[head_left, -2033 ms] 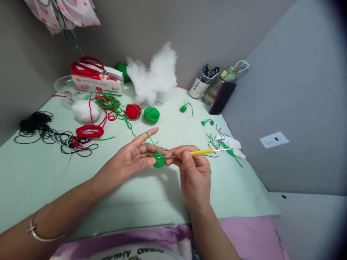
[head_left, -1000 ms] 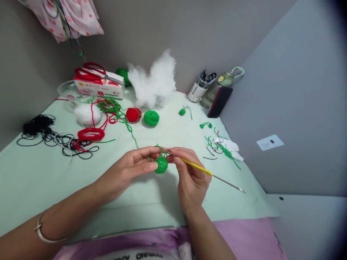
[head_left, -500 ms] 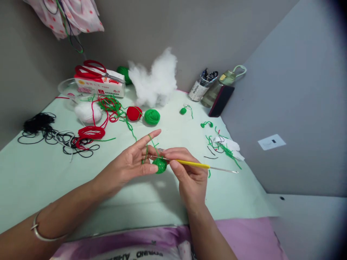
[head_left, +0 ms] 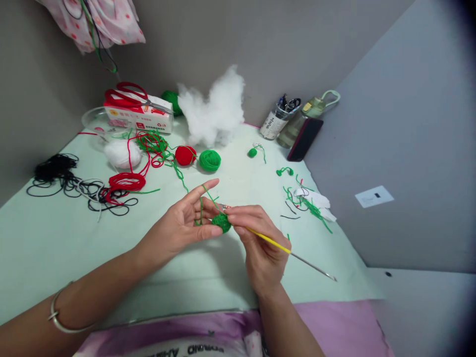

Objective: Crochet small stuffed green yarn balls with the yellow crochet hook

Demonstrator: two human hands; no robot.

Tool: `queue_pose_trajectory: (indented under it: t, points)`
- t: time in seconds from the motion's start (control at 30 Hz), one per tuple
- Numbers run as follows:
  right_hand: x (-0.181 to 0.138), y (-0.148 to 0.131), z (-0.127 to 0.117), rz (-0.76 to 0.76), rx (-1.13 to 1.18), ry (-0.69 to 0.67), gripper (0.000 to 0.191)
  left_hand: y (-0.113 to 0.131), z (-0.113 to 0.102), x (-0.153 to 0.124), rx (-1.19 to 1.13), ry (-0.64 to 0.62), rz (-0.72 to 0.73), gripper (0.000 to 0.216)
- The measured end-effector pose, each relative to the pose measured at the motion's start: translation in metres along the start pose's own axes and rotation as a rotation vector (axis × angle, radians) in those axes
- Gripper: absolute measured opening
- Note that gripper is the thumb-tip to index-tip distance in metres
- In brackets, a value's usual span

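Note:
My left hand (head_left: 188, 218) pinches a small round green crochet piece (head_left: 222, 223) between thumb and fingers. Its index finger is stretched out with green yarn (head_left: 210, 194) looped over it, running down to the piece. In my right hand (head_left: 262, 243) is a crochet hook (head_left: 273, 241) with a yellow handle, gripped like a pen. The hook's working tip is at the top of the piece, hidden by my right fingers; its other metal end points down to the right. A green yarn ball (head_left: 210, 160) and a red yarn ball (head_left: 185, 155) lie beyond my hands.
White stuffing (head_left: 213, 106) is heaped at the back. Red-handled scissors (head_left: 130, 96) rest on a box (head_left: 139, 120). Tangled black yarn (head_left: 55, 168) and a red yarn coil (head_left: 127, 182) lie left; yarn scraps (head_left: 310, 206), a pen cup (head_left: 274, 123), a bottle (head_left: 295, 126) and a phone (head_left: 305, 140) are right.
My right hand has turned the crochet hook, so its free end has swung downward. The working tip has gone from showing across the piece to hidden behind my fingers.

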State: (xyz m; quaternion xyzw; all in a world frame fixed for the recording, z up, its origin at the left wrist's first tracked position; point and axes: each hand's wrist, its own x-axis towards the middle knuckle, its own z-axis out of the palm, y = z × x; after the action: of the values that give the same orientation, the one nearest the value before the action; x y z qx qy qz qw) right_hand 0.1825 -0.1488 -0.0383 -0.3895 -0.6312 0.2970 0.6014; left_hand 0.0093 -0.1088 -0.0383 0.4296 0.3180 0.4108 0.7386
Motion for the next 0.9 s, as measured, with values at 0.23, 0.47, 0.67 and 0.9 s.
queue_pose_trajectory:
  t: [0.23, 0.47, 0.67, 0.9]
  points:
    - [0.0022, 0.0058, 0.0064, 0.041, 0.179, 0.095, 0.017, 0.0023, 0.0005, -0.0022, 0.081, 0.039, 0.091, 0.079]
    - [0.0040, 0.0055, 0.0038, 0.123, 0.199, 0.090, 0.017, 0.0027, 0.0002, -0.0028, 0.133, 0.083, 0.132, 0.079]
    - [0.0038, 0.0018, 0.0030, 0.011, 0.056, 0.046, 0.019, 0.0053, 0.0013, -0.0052, 0.235, 0.121, 0.132, 0.072]
    - [-0.0006, 0.0061, 0.0033, -0.120, -0.030, -0.016, 0.031, 0.0024, 0.0009, -0.0086, 0.236, 0.088, 0.163, 0.059]
